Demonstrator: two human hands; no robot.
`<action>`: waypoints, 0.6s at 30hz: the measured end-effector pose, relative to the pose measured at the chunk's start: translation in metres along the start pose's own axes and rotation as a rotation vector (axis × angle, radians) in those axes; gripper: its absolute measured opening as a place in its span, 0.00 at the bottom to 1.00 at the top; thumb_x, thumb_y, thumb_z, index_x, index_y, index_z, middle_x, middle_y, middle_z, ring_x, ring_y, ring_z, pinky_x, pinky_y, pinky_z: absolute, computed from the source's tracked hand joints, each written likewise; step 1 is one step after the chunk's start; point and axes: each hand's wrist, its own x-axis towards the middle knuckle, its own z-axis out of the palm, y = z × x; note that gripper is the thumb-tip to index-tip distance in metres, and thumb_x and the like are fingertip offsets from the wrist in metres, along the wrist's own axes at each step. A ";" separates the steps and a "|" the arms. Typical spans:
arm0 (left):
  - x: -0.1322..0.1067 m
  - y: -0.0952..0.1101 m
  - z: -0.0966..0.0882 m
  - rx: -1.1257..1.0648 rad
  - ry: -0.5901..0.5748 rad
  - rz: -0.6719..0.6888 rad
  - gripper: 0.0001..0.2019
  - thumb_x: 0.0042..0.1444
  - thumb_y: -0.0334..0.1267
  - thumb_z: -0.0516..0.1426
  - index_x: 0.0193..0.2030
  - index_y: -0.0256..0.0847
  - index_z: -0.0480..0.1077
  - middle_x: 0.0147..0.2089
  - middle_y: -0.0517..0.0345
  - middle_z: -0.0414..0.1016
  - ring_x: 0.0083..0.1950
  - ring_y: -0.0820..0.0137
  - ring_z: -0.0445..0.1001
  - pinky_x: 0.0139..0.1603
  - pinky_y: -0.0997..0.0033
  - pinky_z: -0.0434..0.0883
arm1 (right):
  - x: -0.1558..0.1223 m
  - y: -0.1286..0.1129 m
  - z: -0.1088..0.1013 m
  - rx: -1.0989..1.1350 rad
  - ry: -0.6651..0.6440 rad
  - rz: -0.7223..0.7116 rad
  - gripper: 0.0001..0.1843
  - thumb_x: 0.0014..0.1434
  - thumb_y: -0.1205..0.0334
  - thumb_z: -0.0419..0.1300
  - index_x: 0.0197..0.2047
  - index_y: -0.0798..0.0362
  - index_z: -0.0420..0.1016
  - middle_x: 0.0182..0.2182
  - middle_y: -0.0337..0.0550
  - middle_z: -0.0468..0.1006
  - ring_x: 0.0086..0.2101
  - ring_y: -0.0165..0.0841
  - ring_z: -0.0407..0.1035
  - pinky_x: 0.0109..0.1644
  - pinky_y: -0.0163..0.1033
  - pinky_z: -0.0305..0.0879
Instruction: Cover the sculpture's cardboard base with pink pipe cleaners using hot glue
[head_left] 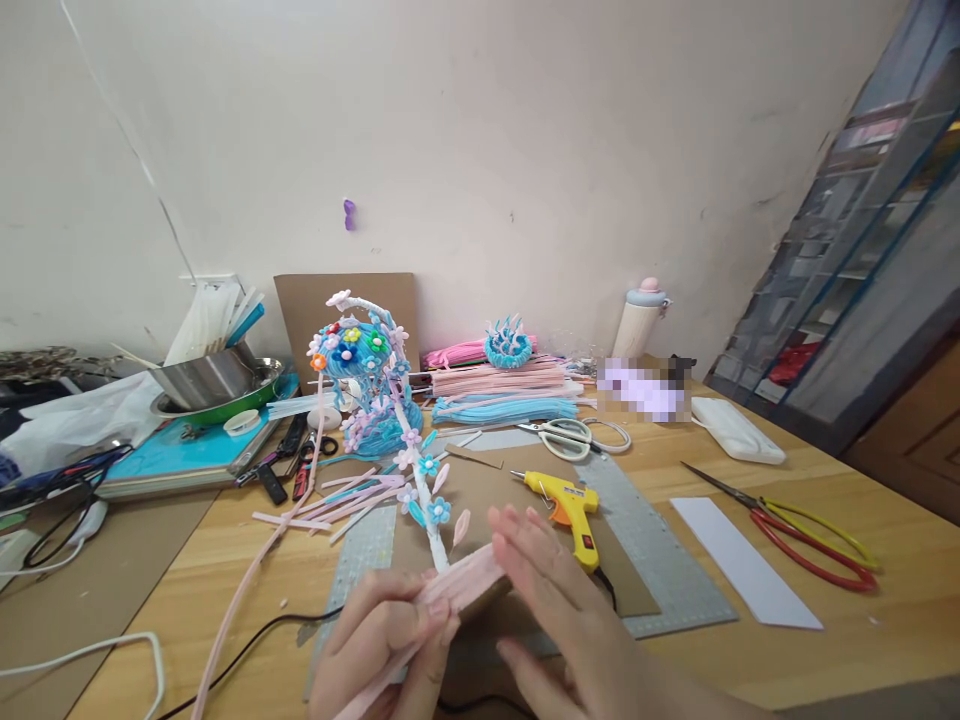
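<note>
My left hand (pixel 386 640) is closed around the base of a pink pipe-cleaner piece (pixel 469 580), low in the middle of the view. A white curved stem with pink and blue flowers (pixel 416 450) rises from that base. My right hand (pixel 555 610) lies flat against the pink base, fingers stretched out and together. A long loose pink pipe cleaner (pixel 251 575) trails off to the left. A yellow glue gun (pixel 570 505) lies just behind my right hand on a cutting mat (pixel 660 560).
White scissors (pixel 574 435), red and yellow scissors (pixel 806 535) and a white paper strip (pixel 742 560) lie to the right. Stacked pink and blue pipe cleaners (pixel 502 392), a blue flowered piece (pixel 360 365), a steel bowl (pixel 214 380) and a bottle (pixel 641 320) stand behind.
</note>
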 end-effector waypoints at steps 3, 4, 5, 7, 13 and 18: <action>-0.001 0.000 0.000 -0.016 -0.001 0.003 0.10 0.56 0.22 0.61 0.36 0.43 0.72 0.39 0.59 0.75 0.36 0.73 0.80 0.37 0.78 0.78 | 0.008 -0.001 0.001 -0.072 -0.029 -0.134 0.47 0.56 0.73 0.59 0.76 0.54 0.47 0.71 0.49 0.60 0.72 0.41 0.49 0.75 0.53 0.49; -0.001 0.000 0.000 -0.019 0.001 0.000 0.10 0.56 0.22 0.61 0.35 0.43 0.72 0.39 0.58 0.75 0.36 0.73 0.80 0.37 0.78 0.78 | 0.010 -0.001 0.003 -0.079 -0.024 -0.139 0.46 0.56 0.73 0.58 0.76 0.55 0.48 0.71 0.51 0.61 0.72 0.41 0.50 0.74 0.53 0.53; -0.001 0.000 0.000 -0.021 0.000 -0.002 0.10 0.56 0.22 0.61 0.35 0.43 0.72 0.39 0.58 0.76 0.35 0.73 0.80 0.36 0.78 0.78 | 0.012 -0.001 0.004 -0.082 -0.007 -0.132 0.46 0.56 0.73 0.57 0.76 0.55 0.48 0.70 0.51 0.63 0.71 0.41 0.52 0.73 0.52 0.56; 0.001 0.001 0.001 -0.022 0.006 -0.008 0.10 0.56 0.22 0.61 0.34 0.43 0.72 0.38 0.59 0.76 0.35 0.73 0.80 0.36 0.78 0.78 | 0.014 -0.003 0.007 -0.076 0.037 -0.110 0.45 0.56 0.76 0.55 0.76 0.54 0.49 0.69 0.51 0.65 0.70 0.41 0.56 0.71 0.52 0.61; 0.004 0.002 0.004 0.001 0.036 -0.030 0.09 0.56 0.23 0.61 0.33 0.43 0.71 0.37 0.60 0.75 0.35 0.74 0.79 0.35 0.80 0.77 | 0.019 -0.007 0.009 -0.039 0.118 -0.071 0.43 0.55 0.78 0.52 0.74 0.50 0.55 0.66 0.49 0.71 0.67 0.40 0.63 0.68 0.51 0.65; -0.001 0.002 0.003 0.006 0.048 -0.025 0.09 0.56 0.23 0.61 0.35 0.43 0.71 0.39 0.61 0.74 0.36 0.74 0.79 0.37 0.80 0.77 | 0.020 -0.006 0.012 -0.021 0.147 -0.087 0.41 0.52 0.78 0.51 0.69 0.51 0.62 0.65 0.47 0.72 0.67 0.39 0.63 0.68 0.50 0.65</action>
